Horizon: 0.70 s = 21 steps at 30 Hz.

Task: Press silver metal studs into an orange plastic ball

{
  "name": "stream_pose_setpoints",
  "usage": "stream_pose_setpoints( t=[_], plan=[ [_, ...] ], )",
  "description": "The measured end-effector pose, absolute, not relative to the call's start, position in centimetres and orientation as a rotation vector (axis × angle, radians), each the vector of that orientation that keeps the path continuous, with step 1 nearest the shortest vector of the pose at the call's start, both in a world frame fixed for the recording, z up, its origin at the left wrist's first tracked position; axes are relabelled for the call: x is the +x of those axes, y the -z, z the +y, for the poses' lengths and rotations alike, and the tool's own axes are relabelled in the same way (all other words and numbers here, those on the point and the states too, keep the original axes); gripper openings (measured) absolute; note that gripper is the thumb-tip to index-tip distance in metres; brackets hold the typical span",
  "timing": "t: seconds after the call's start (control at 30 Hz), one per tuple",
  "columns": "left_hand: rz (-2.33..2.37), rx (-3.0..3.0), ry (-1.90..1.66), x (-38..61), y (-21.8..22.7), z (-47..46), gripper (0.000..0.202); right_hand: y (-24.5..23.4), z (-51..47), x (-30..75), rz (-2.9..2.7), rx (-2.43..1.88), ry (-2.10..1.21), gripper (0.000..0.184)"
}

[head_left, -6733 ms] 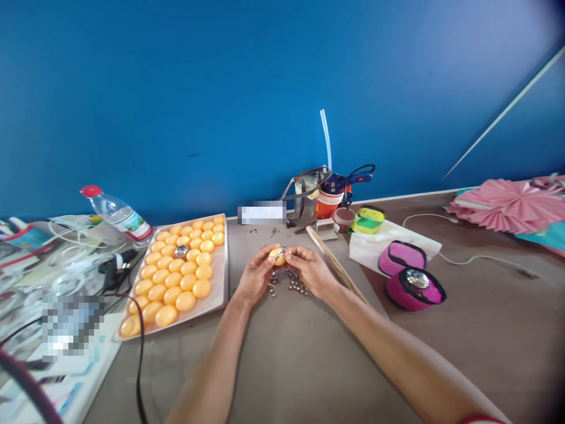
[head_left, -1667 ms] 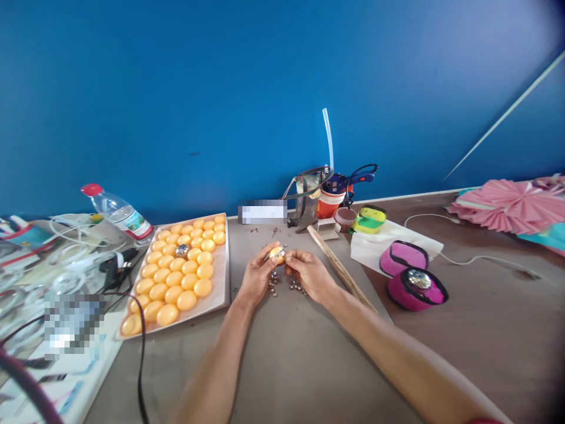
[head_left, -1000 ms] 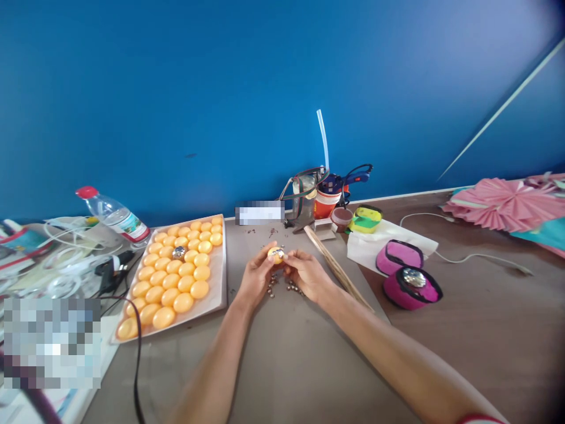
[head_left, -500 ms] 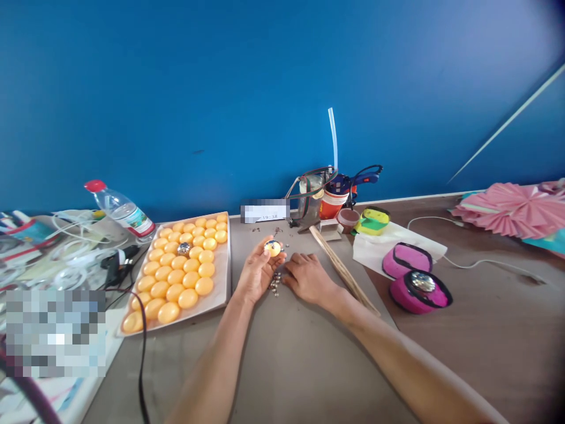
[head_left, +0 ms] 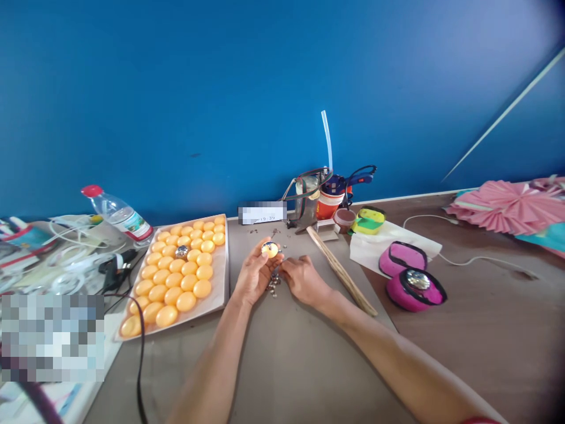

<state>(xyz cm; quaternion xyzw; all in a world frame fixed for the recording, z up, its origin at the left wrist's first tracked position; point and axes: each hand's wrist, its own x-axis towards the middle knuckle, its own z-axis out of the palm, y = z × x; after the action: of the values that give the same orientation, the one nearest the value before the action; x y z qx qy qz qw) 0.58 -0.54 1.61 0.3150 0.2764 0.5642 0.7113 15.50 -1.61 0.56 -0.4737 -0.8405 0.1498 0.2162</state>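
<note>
My left hand (head_left: 251, 277) is closed around a small orange ball (head_left: 269, 250), thumb on its near side; dark and shiny spots show on its top. Beside it, my right hand (head_left: 303, 280) is closed low over the table, fingertips curled together at small shiny metal beads (head_left: 272, 285). Whatever those fingertips pinch is too small to make out. The loose beads lie between and below the hands. To the left, a white tray (head_left: 216, 288) carries rows of similar orange balls (head_left: 175, 280), with one silvery piece (head_left: 181, 252) among them.
A digital clock (head_left: 263, 213) stands behind my hands. Thin wooden sticks (head_left: 342, 271) lie right of my right hand. Farther right are pink bands (head_left: 416, 288) and a folded pink paper fan (head_left: 503, 206). A bottle (head_left: 123, 218) and tangled cables (head_left: 66, 247) crowd the left side.
My right hand's fingertips have drawn in and curled together near the beads. The left hand still holds the orange ball. The whole view has shifted slightly.
</note>
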Motion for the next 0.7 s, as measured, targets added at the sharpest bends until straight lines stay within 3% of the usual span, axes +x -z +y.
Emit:
stream_pose_setpoints(
  t=[0.37, 0.53, 0.7],
  plan=[
    [0.628, 0.668, -1.313, 0.2, -1.4, -0.3, 0.047, -0.7, -0.6, 16.3, -1.968, -1.326, -0.455, 0.036],
    [0.625, 0.657, -1.317, 0.2, -1.5, -0.3, 0.044, -0.8, -0.7, 16.5, -2.007, -1.338, -0.473, 0.031],
    [0.609, 0.653, -1.319, 0.2, -1.6, -0.3, 0.044, -1.0, -0.9, 16.1, -1.797, -1.244, -0.748, 0.021]
  ],
)
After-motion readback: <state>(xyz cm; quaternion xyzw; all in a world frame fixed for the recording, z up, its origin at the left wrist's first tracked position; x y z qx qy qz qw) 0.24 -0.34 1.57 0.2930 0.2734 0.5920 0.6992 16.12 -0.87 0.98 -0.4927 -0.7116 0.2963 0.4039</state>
